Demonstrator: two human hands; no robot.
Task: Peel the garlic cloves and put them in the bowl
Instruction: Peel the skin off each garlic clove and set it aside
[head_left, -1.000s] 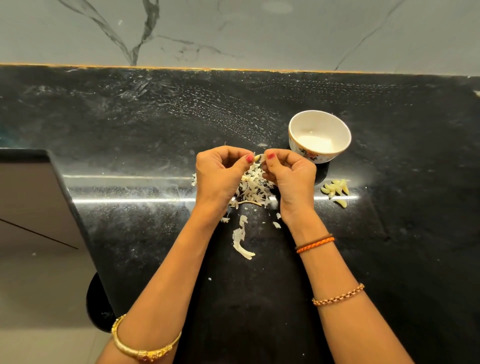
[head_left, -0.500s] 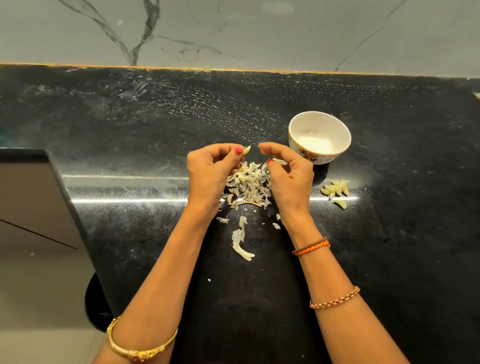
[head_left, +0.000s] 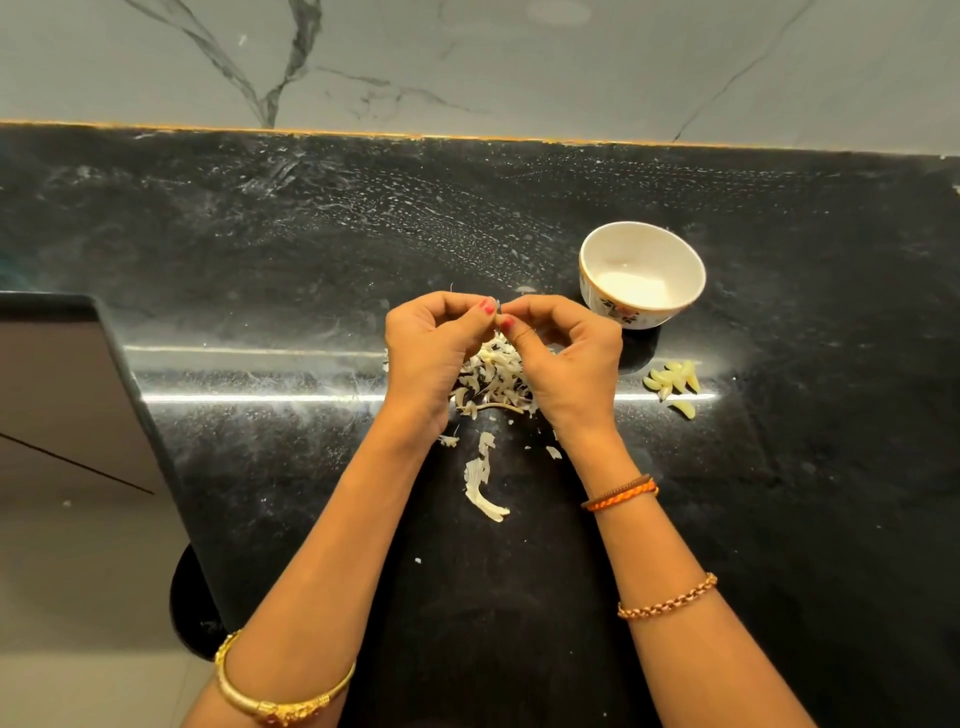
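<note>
Both hands (head_left: 501, 343), fingers curled, pinch a garlic clove (head_left: 498, 312) above peel pile (head_left: 493, 379).

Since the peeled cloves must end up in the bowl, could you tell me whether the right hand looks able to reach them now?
Probably yes: the peeled cloves lie in the open on the counter just beside the right hand, nothing between them, though its fingers are busy pinching something small.

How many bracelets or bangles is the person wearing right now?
3. A gold bangle sits on the left forearm near the frame's bottom; an orange-and-brown thread band is at the right wrist; a beaded chain bracelet lies further down the right forearm.
</note>
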